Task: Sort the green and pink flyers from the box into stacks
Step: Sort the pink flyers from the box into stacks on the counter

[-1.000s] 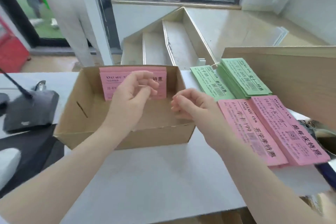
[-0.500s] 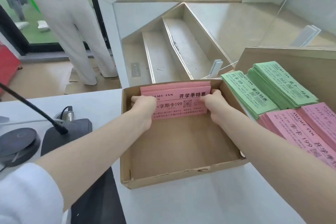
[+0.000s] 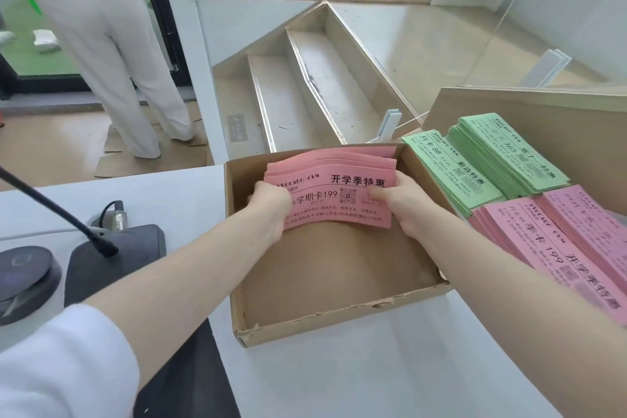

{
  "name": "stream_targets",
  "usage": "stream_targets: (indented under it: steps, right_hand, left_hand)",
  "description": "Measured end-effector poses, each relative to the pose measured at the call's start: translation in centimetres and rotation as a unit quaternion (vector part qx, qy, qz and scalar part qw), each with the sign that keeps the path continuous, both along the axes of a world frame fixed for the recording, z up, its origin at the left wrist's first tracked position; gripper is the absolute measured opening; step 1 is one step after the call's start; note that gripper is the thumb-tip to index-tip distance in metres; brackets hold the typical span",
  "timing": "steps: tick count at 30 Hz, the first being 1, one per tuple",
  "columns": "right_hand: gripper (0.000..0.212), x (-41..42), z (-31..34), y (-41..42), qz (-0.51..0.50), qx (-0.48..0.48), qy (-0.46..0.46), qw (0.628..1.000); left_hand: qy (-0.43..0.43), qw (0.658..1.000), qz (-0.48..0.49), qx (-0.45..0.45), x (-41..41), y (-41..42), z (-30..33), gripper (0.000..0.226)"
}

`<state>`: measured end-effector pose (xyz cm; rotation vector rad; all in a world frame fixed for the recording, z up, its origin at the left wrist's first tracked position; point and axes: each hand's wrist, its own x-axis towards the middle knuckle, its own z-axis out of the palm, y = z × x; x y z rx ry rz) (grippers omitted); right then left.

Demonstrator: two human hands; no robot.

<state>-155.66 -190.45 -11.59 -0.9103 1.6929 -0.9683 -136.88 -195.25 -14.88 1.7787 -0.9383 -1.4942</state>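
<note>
While both hands reach into the cardboard box (image 3: 339, 312), a thick bundle of pink flyers (image 3: 334, 187) sits upright-ish at the box's far end, bowed upward in the middle. Left hand (image 3: 269, 210) grips the bundle's left edge, fingers curled behind it. Right hand (image 3: 402, 204) grips the right edge, thumb on the front sheet, fingers wrapped round the back. Front sheet faces the camera w/ black print and a QR code. Rest of box interior shows bare cardboard floor; near rim torn at one spot.

Box rests on the white worktop (image 3: 390, 373). Right of box, touching or just beside its right wall (can't tell which): two green flyer stacks (image 3: 488, 159) side by side at the far end, and two pink flyer stacks (image 3: 563, 241) nearer the camera. A brown board (image 3: 556, 119) stands behind those stacks.

Left of box: dark desk mic base (image 3: 115, 251) w/ gooseneck, and a round black puck-like device (image 3: 23, 278) further left. Beyond the box: steps going down, and a person in light trousers (image 3: 101, 54) standing at far left.
</note>
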Motion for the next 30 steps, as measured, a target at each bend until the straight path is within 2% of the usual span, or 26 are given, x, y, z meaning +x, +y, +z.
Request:
stream_targets:
  steps: [2, 5, 9, 13, 15, 17, 20, 23, 25, 28, 30]
  right_hand:
    - [0.024, -0.3, 0.9, 1.4, 0.017, -0.053, 0.045, 0.997]
    - [0.023, -1.1, 2.6, 3.8, -0.01, -0.155, 0.023, 0.988]
    - [0.032, -3.3, 4.8, 8.0, -0.002, -0.254, -0.051, 0.966]
    - [0.03, -5.6, 5.4, 13.9, 0.037, -0.319, -0.123, 0.939]
    - [0.043, -7.1, 4.7, 17.1, 0.067, -0.328, -0.148, 0.93]
    - [0.037, -8.5, 3.5, 20.1, 0.096, -0.321, -0.171, 0.927]
    - [0.034, -10.0, 0.4, 23.4, 0.108, -0.28, -0.188, 0.935]
    - [0.031, -10.3, -3.1, 25.0, 0.115, -0.212, -0.114, 0.964]
    - [0.034, -10.1, -4.6, 25.6, 0.138, -0.192, -0.091, 0.967]
    - [0.04, -10.1, -4.9, 26.2, 0.145, -0.195, -0.115, 0.963]
    - [0.057, -10.4, -4.9, 26.5, 0.151, -0.202, -0.123, 0.96]
  left_hand:
    - [0.012, 1.0, -0.004, -0.025, 0.2, 1.4, 1.3, 0.013]
    - [0.065, 0.985, -0.026, -0.156, 0.6, 4.5, 3.8, 0.023]
    - [0.097, 0.926, -0.107, -0.348, 0.8, 9.9, 7.1, 0.031]
    - [0.082, 0.878, -0.165, -0.441, 0.3, 15.8, 8.4, 0.035]
    - [0.048, 0.858, -0.179, -0.479, -0.4, 19.0, 8.0, 0.035]
    - [0.052, 0.852, -0.177, -0.49, -1.1, 22.3, 6.8, 0.034]
    - [0.064, 0.874, -0.177, -0.447, -2.1, 26.6, 4.2, 0.032]
    - [0.059, 0.907, -0.155, -0.387, -2.3, 29.5, 1.0, 0.036]
    - [0.068, 0.92, -0.136, -0.361, -2.3, 31.2, -0.2, 0.038]
    - [0.088, 0.914, -0.138, -0.371, -2.5, 33.6, 0.6, 0.04]
    - [0.089, 0.902, -0.167, -0.388, -2.5, 34.6, 1.7, 0.038]
